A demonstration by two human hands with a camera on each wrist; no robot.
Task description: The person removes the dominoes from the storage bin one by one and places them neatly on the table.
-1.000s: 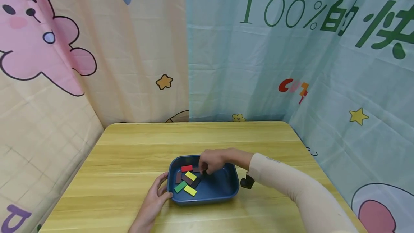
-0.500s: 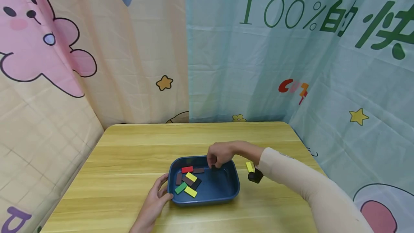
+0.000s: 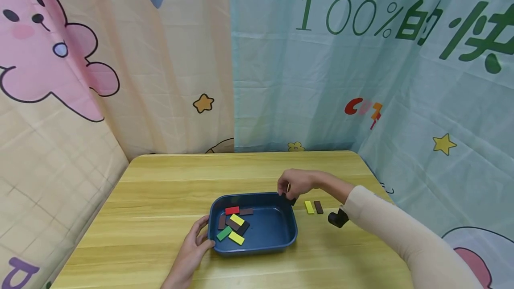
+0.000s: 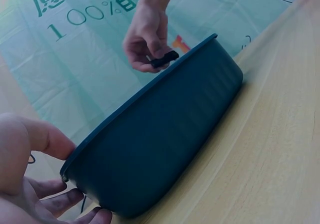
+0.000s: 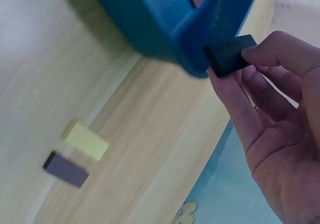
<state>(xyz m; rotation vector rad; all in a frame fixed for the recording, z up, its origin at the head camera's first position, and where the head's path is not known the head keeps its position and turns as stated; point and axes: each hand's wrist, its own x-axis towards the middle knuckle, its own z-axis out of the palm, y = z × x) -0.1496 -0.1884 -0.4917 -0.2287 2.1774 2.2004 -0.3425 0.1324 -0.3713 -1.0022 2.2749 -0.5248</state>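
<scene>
On my feed the R hand (image 3: pixel 297 183) has a black block (image 5: pixel 230 55) pinched btwn thumb & fingers, held up off the table (image 3: pixel 160 200) by the far R corner of the blue tray (image 3: pixel 270 229); from here I can't tell if it's over the rim or just past it. The L hand (image 3: pixel 191 250) grips the L end of that tray, thumb at the near corner, other fingers bent against the outer wall per the L wrist cam.

Inside, mostly toward the L half, I count 8 blocks: a red block (image 3: pixel 232 210) at the back w/ a brown block (image 3: pixel 246 212) just beside it, a 2nd brown block (image 3: pixel 221 222) near the L wall, a 3rd brown block (image 3: pixel 230 224) partly hidden by a yellow block (image 3: pixel 237 219), a 2nd black block (image 3: pixel 244 228) next to those, then a green block (image 3: pixel 224 233) & a 2nd yellow block (image 3: pixel 236 238) nearer me.

On the wood-grain tabletop R of the tray, a yellow bar (image 3: pixel 309 207) & a brown bar (image 3: pixel 318 207) lie side by side, small gap btwn. A black unit (image 3: pixel 338 218) shows at the cuff of the cream sleeve (image 3: pixel 387 224). Bkgd: beige cloth (image 3: pixel 172 57) on the L, blue-green cloth (image 3: pixel 281 79) w/ green "100%" lettering (image 3: pixel 339 15) on the R
</scene>
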